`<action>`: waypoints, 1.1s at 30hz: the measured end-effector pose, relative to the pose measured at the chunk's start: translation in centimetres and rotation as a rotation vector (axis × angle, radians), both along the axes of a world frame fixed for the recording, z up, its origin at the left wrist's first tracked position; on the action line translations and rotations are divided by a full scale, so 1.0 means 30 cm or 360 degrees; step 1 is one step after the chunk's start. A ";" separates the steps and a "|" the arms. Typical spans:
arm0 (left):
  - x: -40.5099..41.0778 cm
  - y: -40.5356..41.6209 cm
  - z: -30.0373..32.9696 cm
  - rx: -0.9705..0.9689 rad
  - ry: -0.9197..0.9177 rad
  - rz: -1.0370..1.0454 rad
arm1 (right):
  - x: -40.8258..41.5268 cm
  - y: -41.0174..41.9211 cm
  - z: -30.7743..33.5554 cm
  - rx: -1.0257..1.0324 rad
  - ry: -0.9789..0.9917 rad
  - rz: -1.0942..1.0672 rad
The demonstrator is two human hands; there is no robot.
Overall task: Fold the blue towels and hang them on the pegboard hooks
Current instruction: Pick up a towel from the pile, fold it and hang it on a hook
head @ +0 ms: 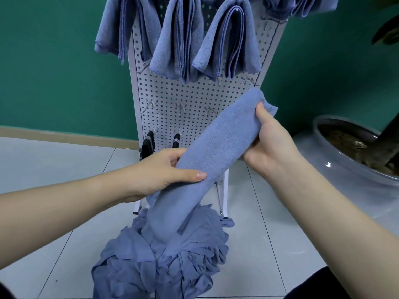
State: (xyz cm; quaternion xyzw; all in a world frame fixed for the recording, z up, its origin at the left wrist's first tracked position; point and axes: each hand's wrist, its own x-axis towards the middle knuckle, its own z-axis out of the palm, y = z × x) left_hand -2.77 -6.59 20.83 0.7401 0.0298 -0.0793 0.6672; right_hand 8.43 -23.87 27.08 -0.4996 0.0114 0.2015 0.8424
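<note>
Two hands hold one folded blue towel (218, 143) slantwise before the white pegboard (185, 93): your left hand (164, 171) grips its lower part with the thumb on top, and your right hand (267, 139) pinches the upper end. Its tail hangs to a crumpled pile of blue towels (164, 257) on the tiled floor (54, 169), at the board's foot. Several folded towels (179, 37) hang along the top hooks. Bare hooks (180, 107) sit mid-board, the held towel crossing in front of the board's right side. Just right stands a large plant pot (345, 160).

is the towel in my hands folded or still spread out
Folded: the towel forms a narrow doubled strip gripped between left hand and right hand.
</note>
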 end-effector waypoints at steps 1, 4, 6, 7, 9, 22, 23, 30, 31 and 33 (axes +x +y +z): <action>0.000 0.005 0.002 0.0003 0.0034 0.0019 | 0.016 -0.008 -0.011 -0.0054 -0.0014 -0.0026; -0.002 0.020 0.017 -0.0068 0.0110 0.0090 | 0.057 -0.029 -0.052 -0.0313 -0.0050 -0.0111; -0.009 0.029 0.031 -0.0101 0.0109 0.0130 | 0.076 -0.040 -0.083 -0.0474 -0.0043 -0.0188; -0.012 0.034 0.038 -0.0103 0.0082 0.0152 | 0.083 -0.046 -0.100 -0.0517 -0.0029 -0.0209; -0.018 0.045 0.051 -0.0129 -0.0002 0.0217 | 0.090 -0.051 -0.130 -0.0557 0.0013 -0.0196; -0.065 0.067 0.149 -0.0503 -0.0247 0.0330 | -0.078 -0.030 -0.122 -0.1136 -0.1451 0.0637; -0.068 0.060 0.155 -0.0529 -0.0262 0.0323 | -0.101 -0.029 -0.115 -0.1142 -0.1618 0.0743; -0.084 0.027 0.182 -0.0638 -0.0263 0.0269 | -0.150 0.026 -0.124 -0.1085 -0.1770 0.0383; -0.084 0.025 0.186 -0.0634 -0.0267 0.0259 | -0.147 0.030 -0.128 -0.1105 -0.1818 0.0308; -0.081 0.026 0.193 -0.0587 -0.0276 0.0251 | -0.148 0.036 -0.131 -0.1125 -0.1902 0.0197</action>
